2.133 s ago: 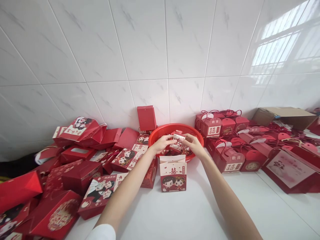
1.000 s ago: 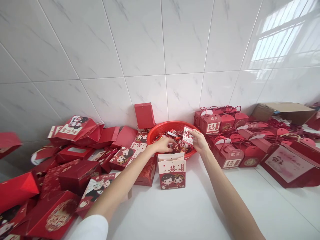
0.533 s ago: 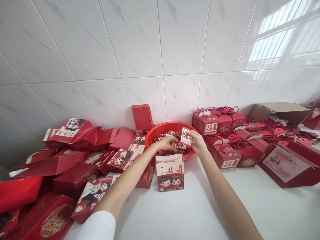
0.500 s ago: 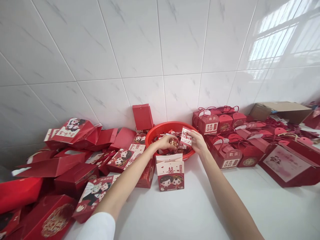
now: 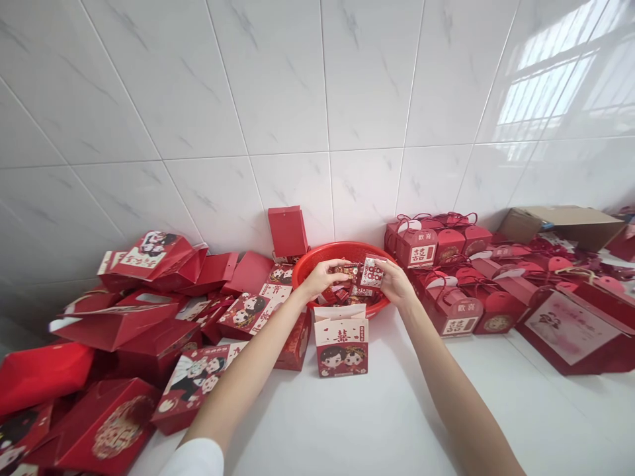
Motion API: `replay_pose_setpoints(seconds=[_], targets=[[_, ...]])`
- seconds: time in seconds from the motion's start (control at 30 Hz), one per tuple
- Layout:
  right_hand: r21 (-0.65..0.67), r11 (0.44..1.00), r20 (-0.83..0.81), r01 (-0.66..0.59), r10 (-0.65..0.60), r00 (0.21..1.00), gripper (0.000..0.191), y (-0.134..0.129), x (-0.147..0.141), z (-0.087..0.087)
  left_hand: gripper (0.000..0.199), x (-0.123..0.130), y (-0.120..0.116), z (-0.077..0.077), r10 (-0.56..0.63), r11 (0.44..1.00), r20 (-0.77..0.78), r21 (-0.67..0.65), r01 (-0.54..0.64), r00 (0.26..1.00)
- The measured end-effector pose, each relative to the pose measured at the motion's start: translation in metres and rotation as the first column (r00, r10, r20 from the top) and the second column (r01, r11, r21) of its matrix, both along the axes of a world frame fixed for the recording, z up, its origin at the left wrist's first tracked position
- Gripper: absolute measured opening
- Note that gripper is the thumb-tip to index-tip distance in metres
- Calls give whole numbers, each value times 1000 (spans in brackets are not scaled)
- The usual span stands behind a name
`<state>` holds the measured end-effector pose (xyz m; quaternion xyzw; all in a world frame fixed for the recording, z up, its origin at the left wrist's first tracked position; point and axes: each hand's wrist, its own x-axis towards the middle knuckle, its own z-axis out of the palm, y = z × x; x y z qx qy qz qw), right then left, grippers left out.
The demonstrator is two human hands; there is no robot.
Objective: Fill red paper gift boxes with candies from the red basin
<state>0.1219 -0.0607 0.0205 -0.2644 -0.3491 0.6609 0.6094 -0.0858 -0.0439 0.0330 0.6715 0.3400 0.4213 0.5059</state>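
Over a red plastic basket [image 5: 303, 264], my left hand [image 5: 321, 277] is closed on a small dark-red wrapped candy [image 5: 348, 271] with printed lettering. Beside it my right hand [image 5: 394, 281] grips a small white packet [image 5: 372, 272] printed with red characters. The two items are close together above the basket's contents, several red wrapped pieces [image 5: 342, 295]. Just in front of the basket stands an upright gift box [image 5: 342, 347], its top flaps open, with two cartoon faces on its red lower half. What is inside that box is hidden.
Red gift boxes [image 5: 248, 311] lie heaped on the left, some tipped over. Closed boxes with cord handles [image 5: 456, 311] stand in rows on the right, near a brown carton [image 5: 560, 218]. One red box [image 5: 288, 231] leans at the tiled wall [image 5: 367, 99] behind.
My left hand has lifted slightly from the basket's contents, and a dark-red candy now shows in its fingers. My right hand still holds the white packet. The view has shifted a little.
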Motion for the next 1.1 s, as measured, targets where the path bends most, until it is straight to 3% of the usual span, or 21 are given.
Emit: replay_pose_setpoints(seconds=[0.3, 0.53, 0.8, 0.93, 1.1], targets=[[-61, 990, 42, -127, 130, 991, 19, -6, -13, 2, 49, 12, -6, 8, 157, 973, 16, 170, -157, 987], [-77, 995, 101, -70, 77, 992, 23, -8, -19, 1, 46, 11, -10, 11, 199, 959, -69, 219, -180, 978], [-37, 999, 125, 11, -6, 992, 30, -9, -19, 3, 44, 12, -12, 18, 95, 978, -132, 197, -68, 987], [-23, 996, 99, 83, -80, 992, 30, -6, -12, 2, 42, 7, -4, 14, 151, 972, -206, 208, -108, 967], [-47, 985, 40, 168, -166, 985, 29, 3, -1, -2, 11, 2, 14, 2, 133, 977, -413, 208, -49, 901]])
